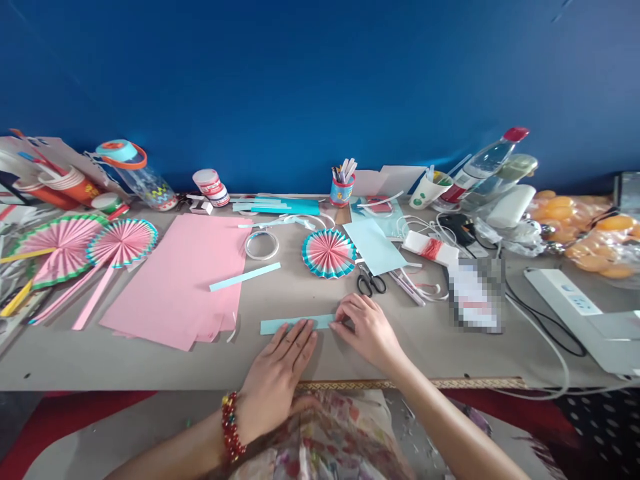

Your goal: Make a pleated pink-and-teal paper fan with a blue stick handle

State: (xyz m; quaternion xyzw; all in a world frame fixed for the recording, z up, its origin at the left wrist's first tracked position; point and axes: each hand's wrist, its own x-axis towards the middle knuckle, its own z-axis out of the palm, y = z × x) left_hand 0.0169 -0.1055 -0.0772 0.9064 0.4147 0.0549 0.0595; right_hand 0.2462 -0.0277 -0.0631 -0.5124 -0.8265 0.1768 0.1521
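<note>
A light blue paper strip (pixel 273 326) lies flat near the table's front edge. My left hand (pixel 274 373), with a red beaded bracelet at its wrist, rests flat on the strip with its fingers stretched out. At the strip's right end my right hand (pixel 367 332) has thumb and fingers pinched on the paper. Beyond the hands sits a round pleated pink paper fan (pixel 329 253) with a blue rim. Black-handled scissors (pixel 371 283) lie just past my right hand, partly under a pale blue sheet (pixel 376 248). Another blue strip (pixel 245 277) lies farther left.
Pink paper sheets (pixel 175 280) cover the left middle, beside a roll of clear tape (pixel 262 245). Two pleated fans with handles lie far left. A pen holder (pixel 342 190), a paper cup (pixel 429 189) and a bottle (pixel 485 163) line the wall. Cables and a power strip (pixel 575 300) occupy the right.
</note>
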